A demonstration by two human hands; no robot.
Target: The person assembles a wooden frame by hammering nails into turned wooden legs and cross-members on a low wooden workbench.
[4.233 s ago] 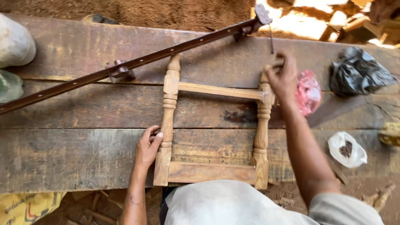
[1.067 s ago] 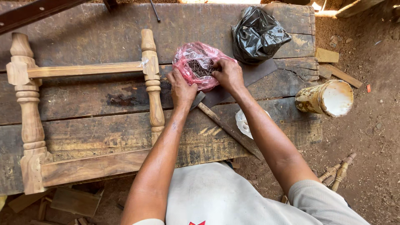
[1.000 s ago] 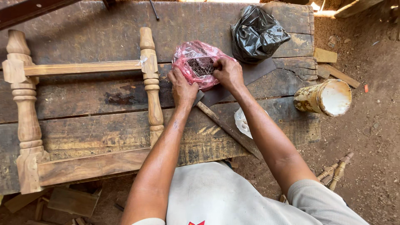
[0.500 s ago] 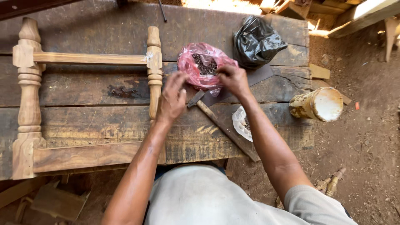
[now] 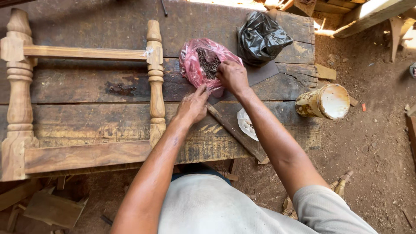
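Note:
A pink plastic bag (image 5: 193, 65) lies open on the plank workbench (image 5: 86, 93), with a heap of dark nails (image 5: 209, 63) inside. My right hand (image 5: 232, 77) reaches into the bag's mouth from the right, its fingertips curled onto the nails. My left hand (image 5: 193, 106) sits just below the bag, thumb and forefinger pinching its lower edge. A wooden frame with turned legs (image 5: 155, 82) lies flat to the left of both hands.
A knotted black plastic bag (image 5: 260, 37) sits behind the pink one. A thin wooden strip (image 5: 236, 132) and a white plastic bag (image 5: 246, 123) lie near the bench's front edge. A yellowish tin (image 5: 323, 102) lies on its side off the right end, over dirt floor.
My left hand let go of the bag's mouth and dropped to its lower edge. My right hand moved into the opening onto the nails. The view shifted slightly.

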